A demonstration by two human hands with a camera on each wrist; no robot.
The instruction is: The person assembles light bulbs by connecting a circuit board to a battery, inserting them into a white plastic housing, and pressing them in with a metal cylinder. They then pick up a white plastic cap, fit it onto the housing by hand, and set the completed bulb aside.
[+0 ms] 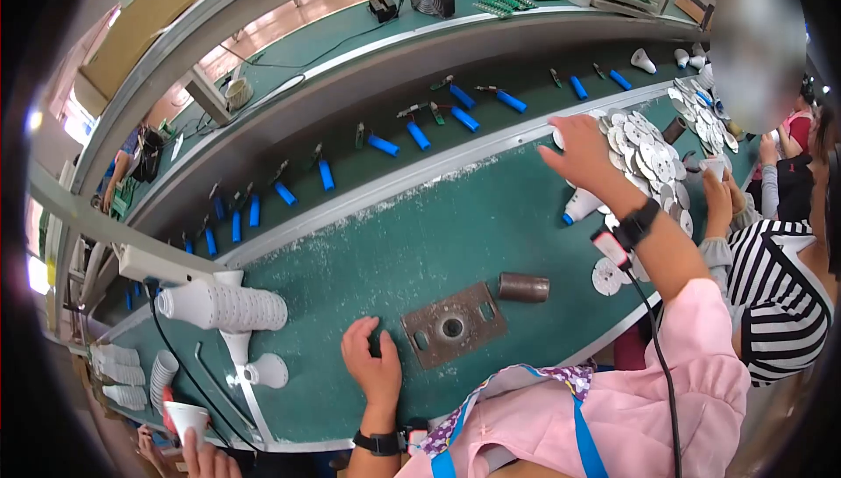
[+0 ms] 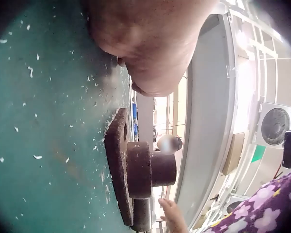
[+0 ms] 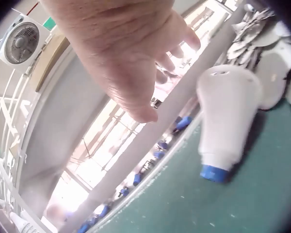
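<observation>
The right hand (image 1: 583,158) is over the left edge of a heap of white discs (image 1: 644,149), fingers spread; in the right wrist view the hand (image 3: 131,58) holds nothing visible. Below it lies a white cone-shaped housing with a blue end (image 1: 581,206), also seen in the right wrist view as a housing (image 3: 228,116). The left hand (image 1: 372,364) rests by the green table, fingers loosely bent and empty, left of a rusty metal plate with a round collar (image 1: 420,338). That collared plate (image 2: 119,165) stands beside the hand (image 2: 145,43) in the left wrist view.
A metal cylinder (image 1: 524,287) lies right of the plate. Stacked white housings (image 1: 223,304) stand at the left. Blue cylinders with small boards (image 1: 383,145) line the far shelf. Other people sit at the right, at the lower left and across the bench.
</observation>
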